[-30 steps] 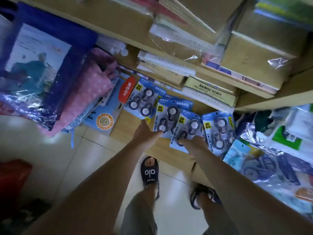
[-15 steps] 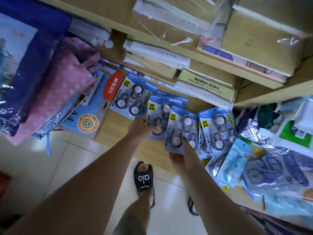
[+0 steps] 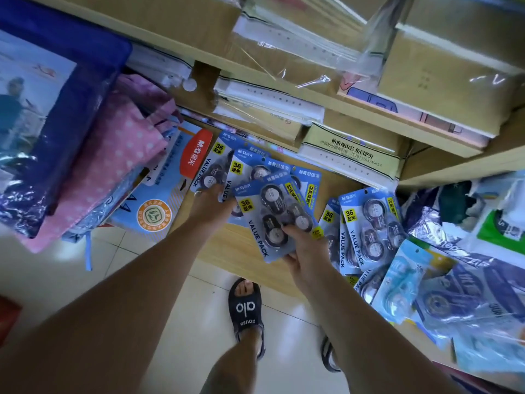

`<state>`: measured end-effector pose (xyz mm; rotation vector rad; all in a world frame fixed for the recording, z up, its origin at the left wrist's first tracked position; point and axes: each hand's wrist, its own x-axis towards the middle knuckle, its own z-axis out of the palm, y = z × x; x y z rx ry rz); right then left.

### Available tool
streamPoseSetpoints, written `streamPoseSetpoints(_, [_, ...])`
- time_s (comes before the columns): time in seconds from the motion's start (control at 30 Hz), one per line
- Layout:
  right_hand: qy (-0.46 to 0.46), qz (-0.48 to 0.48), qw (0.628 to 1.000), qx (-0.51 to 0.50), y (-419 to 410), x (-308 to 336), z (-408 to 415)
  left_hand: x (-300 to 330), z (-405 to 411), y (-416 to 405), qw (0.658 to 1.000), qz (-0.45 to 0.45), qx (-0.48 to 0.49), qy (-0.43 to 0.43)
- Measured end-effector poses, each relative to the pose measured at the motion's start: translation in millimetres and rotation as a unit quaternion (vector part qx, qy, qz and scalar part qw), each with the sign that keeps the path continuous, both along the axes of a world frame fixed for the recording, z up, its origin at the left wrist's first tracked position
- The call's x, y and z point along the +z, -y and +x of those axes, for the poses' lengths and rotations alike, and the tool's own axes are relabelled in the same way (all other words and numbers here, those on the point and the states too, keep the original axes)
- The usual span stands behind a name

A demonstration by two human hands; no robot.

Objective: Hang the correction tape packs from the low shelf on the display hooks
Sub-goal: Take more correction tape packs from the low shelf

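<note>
Blue correction tape packs marked "VALUE PACK" lie on the low wooden shelf. My right hand pinches one pack by its lower corner, thumb on top, and holds it tilted above the shelf. My left hand rests with its fingers on an overlapping pile of packs at the shelf's back left, partly under the lifted pack. Further packs lie to the right. No display hooks are in view.
A4 paper pack, pink dotted fabric and a blue folder crowd the left. Boxes and wrapped stationery fill the shelves above. Light blue packs in plastic lie right. My sandalled foot stands on the tiled floor.
My right hand has lifted one pack off the shelf and carried it left, over the pile under my left hand. The left hand has stayed on that pile.
</note>
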<state>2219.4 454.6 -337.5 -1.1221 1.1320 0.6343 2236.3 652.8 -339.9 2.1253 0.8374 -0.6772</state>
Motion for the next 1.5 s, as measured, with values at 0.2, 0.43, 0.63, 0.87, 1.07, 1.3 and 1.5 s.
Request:
streamPoseSetpoints(0.2, [0.087,-0.134,0.97,0.182,6,-9,24,-21,1,-17,0.995,0.073,-0.049,-0.041])
streamPoseSetpoints(0.43, [0.056,-0.27,0.868,0.413,6,-12,39,-18,22,-32,0.987,0.08,-0.133,-0.042])
streamPoseSetpoints(0.63, [0.047,-0.278,0.876,0.392,-4,-7,57,-12,35,-31,0.992,0.028,-0.113,-0.042])
streamPoseSetpoints(0.87, [0.007,-0.24,0.908,0.342,3,-4,71,-8,25,-25,0.997,-0.001,-0.071,-0.039])
streamPoseSetpoints(1.07, [0.006,-0.211,0.914,0.347,13,-30,63,-17,18,-31,0.997,-0.034,0.059,-0.029])
streamPoseSetpoints(1.3, [0.078,-0.149,0.937,0.306,17,-21,53,-18,2,-30,0.993,-0.103,0.054,0.026])
streamPoseSetpoints(1.5, [0.113,-0.089,0.948,0.284,19,3,44,1,-14,-18,0.978,-0.174,0.045,0.105])
